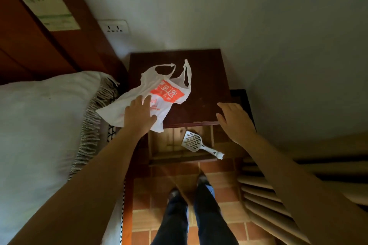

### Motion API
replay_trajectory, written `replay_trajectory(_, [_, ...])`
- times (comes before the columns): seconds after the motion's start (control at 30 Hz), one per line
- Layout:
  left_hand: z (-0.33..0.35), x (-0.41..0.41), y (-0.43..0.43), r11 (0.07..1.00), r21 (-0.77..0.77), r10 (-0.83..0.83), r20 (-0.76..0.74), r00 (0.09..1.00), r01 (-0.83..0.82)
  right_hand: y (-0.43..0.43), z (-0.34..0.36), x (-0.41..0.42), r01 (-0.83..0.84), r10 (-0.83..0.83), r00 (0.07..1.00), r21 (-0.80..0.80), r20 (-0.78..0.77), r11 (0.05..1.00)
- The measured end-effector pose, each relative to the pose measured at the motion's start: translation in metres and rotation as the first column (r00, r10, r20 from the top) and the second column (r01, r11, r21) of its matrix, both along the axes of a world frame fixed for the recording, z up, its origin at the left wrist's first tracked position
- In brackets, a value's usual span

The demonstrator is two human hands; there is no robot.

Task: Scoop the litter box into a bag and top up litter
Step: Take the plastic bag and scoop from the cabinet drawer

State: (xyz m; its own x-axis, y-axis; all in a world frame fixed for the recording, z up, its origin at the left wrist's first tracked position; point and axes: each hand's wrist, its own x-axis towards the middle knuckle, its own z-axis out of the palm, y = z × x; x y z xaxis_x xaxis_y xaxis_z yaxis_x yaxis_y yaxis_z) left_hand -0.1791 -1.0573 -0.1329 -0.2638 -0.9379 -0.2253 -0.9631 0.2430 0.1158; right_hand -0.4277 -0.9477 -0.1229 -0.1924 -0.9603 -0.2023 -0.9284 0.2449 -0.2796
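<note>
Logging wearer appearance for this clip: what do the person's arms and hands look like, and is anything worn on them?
Both forearms are bare, with no sleeves in view. The left hand and right hand carry no gloves, and no rings, watch or wristbands are visible. Lighting is dim, so finer details cannot be made out.

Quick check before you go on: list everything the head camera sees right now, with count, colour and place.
plastic bag: one, white with orange print, on the nightstand top
nightstand: one, dark wood, against the wall
litter scoop: one, white, in the open drawer
drawer: one, light wood inside, pulled out
pillow: one, white, left
fringed blanket: one, grey, beside the pillow
wall socket: one, white, upper left
floor tiles: terracotta, below
left hand: flat on the bag
right hand: open, at the nightstand's front edge
</note>
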Motion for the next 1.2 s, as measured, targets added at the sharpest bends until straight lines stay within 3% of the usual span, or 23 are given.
replay_trajectory(0.23, [-0.032, -0.006, -0.019, 0.996, -0.079, -0.035, -0.011, 0.999, 0.034, 0.028, -0.045, 0.018, 0.069, -0.070, 0.997, 0.083, 0.012, 0.994])
replay_trajectory(0.47, [-0.063, -0.017, -0.022, 0.996, -0.085, 0.030, -0.018, 0.999, -0.032, 0.037, -0.093, 0.022, 0.083, -0.091, 0.995, 0.179, 0.035, 0.980])
replay_trajectory(0.73, [-0.113, -0.025, -0.017, 0.968, -0.249, -0.014, -0.069, 0.998, -0.004, 0.033, -0.202, 0.017, 0.119, -0.143, 0.988, 0.285, 0.062, 0.951])
replay_trajectory(0.9, [-0.143, -0.022, -0.016, 0.962, -0.275, -0.027, -0.092, 0.995, 0.001, 0.024, -0.272, 0.026, 0.138, -0.171, 0.982, 0.311, 0.080, 0.940])
replay_trajectory(1.2, [-0.166, -0.030, -0.017, 0.929, -0.366, 0.008, -0.144, 0.990, -0.060, 0.018, -0.317, 0.027, 0.179, -0.158, 0.984, 0.367, -0.085, 0.913])
